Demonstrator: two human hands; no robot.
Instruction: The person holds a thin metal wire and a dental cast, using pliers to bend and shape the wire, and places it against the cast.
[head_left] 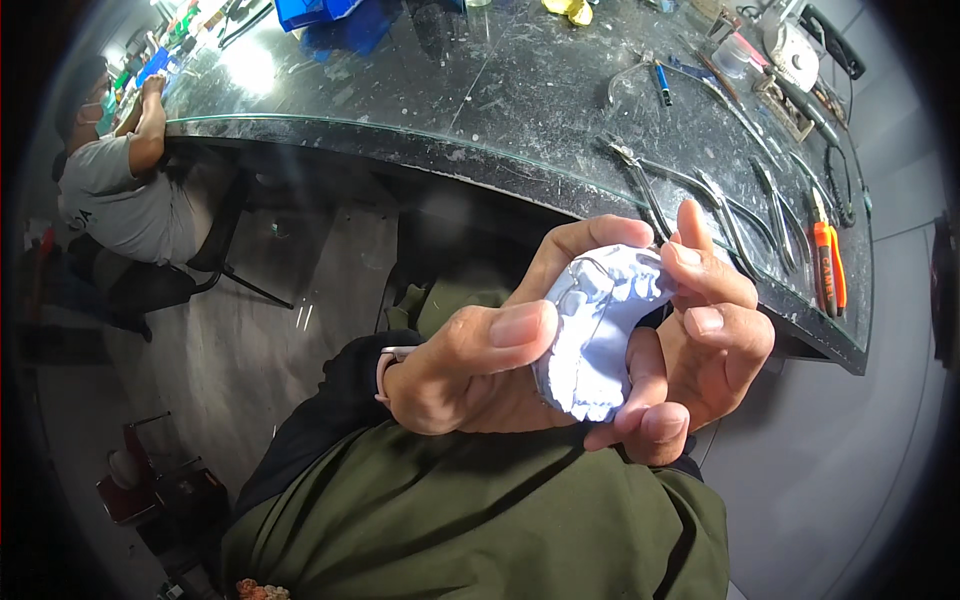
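Note:
A pale white-lilac plaster dental cast (592, 350) with a row of molded teeth is held up over my lap, near the bench's front edge. My left hand (455, 375) grips it from the left, thumb pressed on the tooth side and fingers behind it. From the right, my right hand (720, 345) holds the other end between its fingers, with more fingers under the lower rim. What looks like a thin wire lies along the teeth near the top of the cast; its detail is too small to tell.
On the dark, dusty bench (430, 90) lie several pliers (730, 215), an orange-handled tool (829, 265) and a blue pen-like tool (663, 85). A corded handpiece (805, 105) rests at the back right. Far left, a person (135, 205) sits at the bench. A blue bin (312, 12) stands at the back.

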